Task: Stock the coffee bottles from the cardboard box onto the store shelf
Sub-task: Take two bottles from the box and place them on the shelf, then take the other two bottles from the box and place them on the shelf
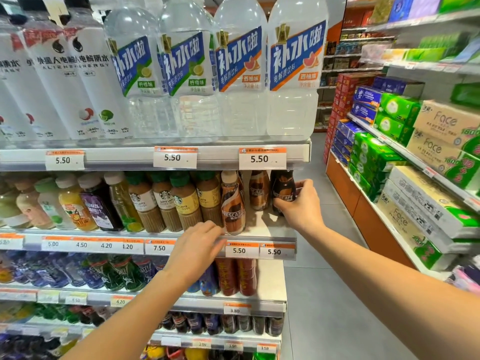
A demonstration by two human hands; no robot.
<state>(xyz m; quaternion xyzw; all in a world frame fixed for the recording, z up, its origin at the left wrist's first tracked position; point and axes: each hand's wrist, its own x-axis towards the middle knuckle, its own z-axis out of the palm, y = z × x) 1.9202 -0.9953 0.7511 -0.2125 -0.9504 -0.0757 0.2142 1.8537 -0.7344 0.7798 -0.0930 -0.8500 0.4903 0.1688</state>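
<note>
My right hand point(301, 203) is shut around a dark Nescafe coffee bottle point(283, 188) standing at the right end of the second shelf point(272, 224). A lighter brown Nescafe bottle point(259, 189) stands just left of it, further back. A third Nescafe bottle point(233, 206) with a white cap stands at the shelf's front. My left hand point(197, 248) hovers open over the shelf's front rail, fingertips just left of that front bottle's base, not gripping it. The cardboard box is out of view.
Starbucks latte bottles point(166, 203) and juices fill the shelf to the left. Large water bottles point(241, 74) stand on the shelf above. Price tags point(261, 158) line the rails. Across a grey aisle floor point(337, 294), a right-hand shelf holds tissue packs point(441, 141).
</note>
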